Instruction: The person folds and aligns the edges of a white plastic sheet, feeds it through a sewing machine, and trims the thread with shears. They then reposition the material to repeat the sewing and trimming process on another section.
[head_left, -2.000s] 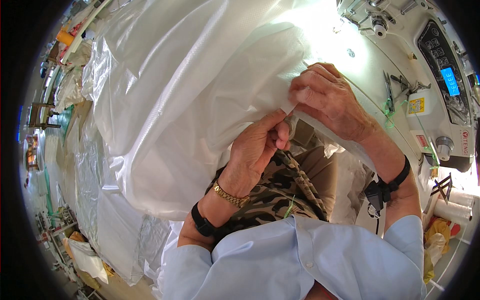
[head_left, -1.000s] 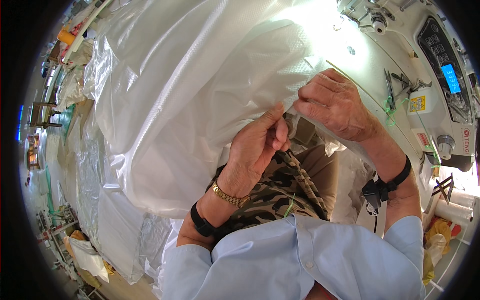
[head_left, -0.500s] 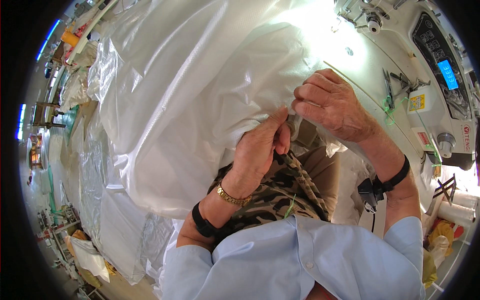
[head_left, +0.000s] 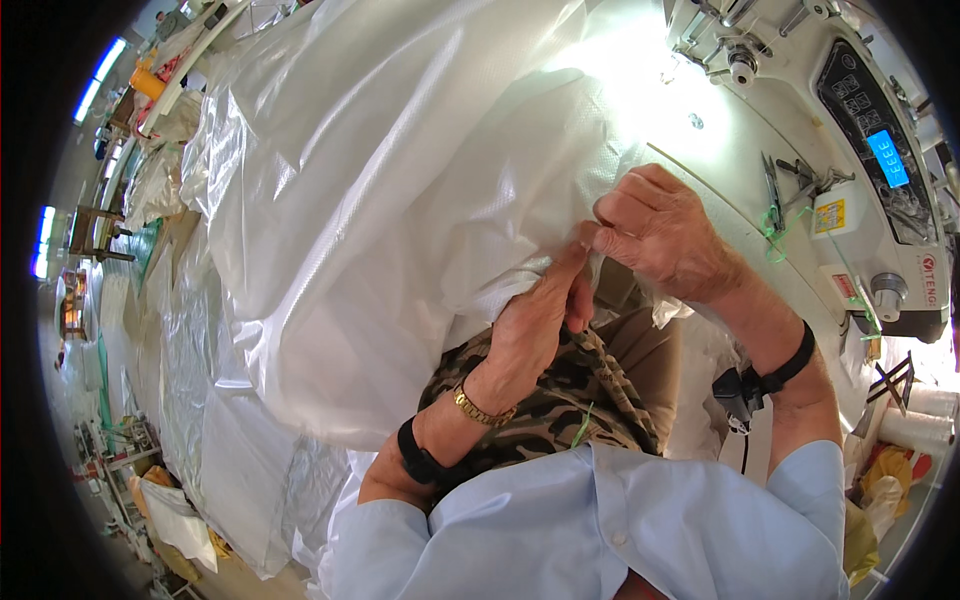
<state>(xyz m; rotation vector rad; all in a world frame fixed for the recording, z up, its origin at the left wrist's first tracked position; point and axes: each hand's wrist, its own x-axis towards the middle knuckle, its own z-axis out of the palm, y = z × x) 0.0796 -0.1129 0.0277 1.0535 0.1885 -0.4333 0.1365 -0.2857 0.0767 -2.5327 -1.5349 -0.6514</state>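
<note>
A large sheet of translucent white woven plastic (head_left: 390, 220) spreads in folds over the sewing table and hangs toward my lap. My left hand (head_left: 535, 325) pinches the near edge of this sheet between thumb and fingers. Right beside it, my right hand (head_left: 665, 235) is closed, its thumb and fingertips on the same edge, close to the left thumb. The fingertips nearly meet, and the bit of edge between them is mostly hidden. Beyond my hands stands a white sewing machine (head_left: 890, 250), its lamp lighting the sheet brightly near the needle area.
Scissors (head_left: 772, 190) lie on the table by the machine base, with green thread (head_left: 775, 245) near them. White thread cones (head_left: 915, 430) stand at the lower right. More clear plastic sheeting (head_left: 240, 440) lies heaped on the left. A wooden stool (head_left: 95, 235) stands farther off.
My left hand has shifted slightly right and down, its thumb now nearer the right fingertips. The right hand has moved slightly. Both stay on the sheet's edge.
</note>
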